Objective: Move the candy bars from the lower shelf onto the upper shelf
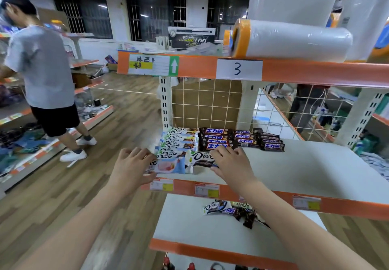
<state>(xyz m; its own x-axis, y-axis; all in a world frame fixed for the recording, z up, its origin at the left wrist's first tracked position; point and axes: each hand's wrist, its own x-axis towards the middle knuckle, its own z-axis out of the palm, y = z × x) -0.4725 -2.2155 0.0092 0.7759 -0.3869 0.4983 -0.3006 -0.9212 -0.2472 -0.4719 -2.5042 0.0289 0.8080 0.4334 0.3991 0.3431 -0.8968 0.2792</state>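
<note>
Both hands are setting Dove bars on the upper shelf point(315, 164) front edge — left hand point(131, 164) pinching the pink-wrapped bar point(168, 165), right hand point(229, 162) gripping the dark bar point(202, 159), long axes running left-right. Remaining candy bars point(231, 209) are lying on the lower shelf point(189, 227) — just below the right hand, nearer it.

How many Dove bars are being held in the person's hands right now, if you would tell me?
2: a pink-and-blue Dove bar in the left hand, a dark Dove bar in the right hand, both at the upper shelf front.

Upper shelf point(305, 164) bears candy bars point(219, 139); lower shelf point(181, 223) a few point(231, 208).
</note>
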